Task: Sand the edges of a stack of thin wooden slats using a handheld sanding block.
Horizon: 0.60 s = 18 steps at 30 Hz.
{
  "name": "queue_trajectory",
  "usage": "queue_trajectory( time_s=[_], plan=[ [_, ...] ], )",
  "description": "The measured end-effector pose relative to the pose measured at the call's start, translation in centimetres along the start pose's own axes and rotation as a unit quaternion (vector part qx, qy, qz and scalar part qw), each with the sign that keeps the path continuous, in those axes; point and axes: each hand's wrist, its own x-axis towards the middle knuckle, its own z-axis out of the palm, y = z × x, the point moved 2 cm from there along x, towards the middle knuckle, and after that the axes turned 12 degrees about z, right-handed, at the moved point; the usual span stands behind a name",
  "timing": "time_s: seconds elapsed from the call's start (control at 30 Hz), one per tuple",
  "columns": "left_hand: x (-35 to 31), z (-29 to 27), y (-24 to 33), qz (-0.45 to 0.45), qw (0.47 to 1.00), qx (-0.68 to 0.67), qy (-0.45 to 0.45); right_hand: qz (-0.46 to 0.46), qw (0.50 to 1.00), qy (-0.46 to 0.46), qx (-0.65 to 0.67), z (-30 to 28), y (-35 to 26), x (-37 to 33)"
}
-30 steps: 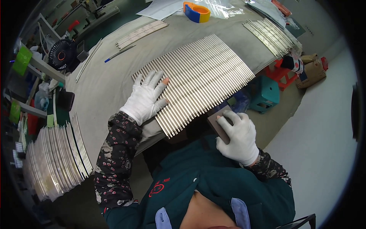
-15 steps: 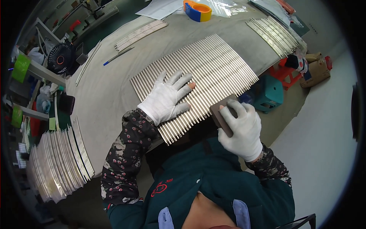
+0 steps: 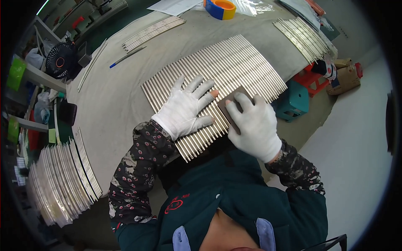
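Observation:
A wide row of shiny metal rods (image 3: 234, 62) lies side by side on the table, reaching its near edge. My left hand (image 3: 184, 106), in a white glove with bare tips on some fingers, rests flat on the left part of the row with its fingers spread. In my right hand (image 3: 253, 123), also white-gloved, is a flat dark brown block (image 3: 224, 109) that looks like a sanding block. The block lies on the rods near their close ends, just right of my left hand. My right palm hides much of it.
On the grey table (image 3: 113, 92) are a small bundle of rods (image 3: 154, 32), a blue pen (image 3: 125, 57), a tape dispenser (image 3: 220, 8) and more rods (image 3: 301, 39) at the far right. Wrapped rods (image 3: 63, 180) stand at the left. A teal stool (image 3: 293, 102) is beside the table.
My right hand has moved the brown block up and left, from the near edge of the rods further onto them. My left hand stays spread on the row.

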Motion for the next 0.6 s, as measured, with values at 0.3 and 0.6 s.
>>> queue_trajectory(
  time_s=[0.3,0.6],
  plan=[
    [-0.3,0.6,-0.4,0.006,1.000,0.012,0.012,0.021,0.998,-0.059,-0.015,-2.1,3.0,-7.7],
    [-0.9,0.7,-0.7,0.014,1.000,-0.001,0.021,0.035,0.999,0.024,0.033,-2.8,2.1,-6.4]
  ],
)
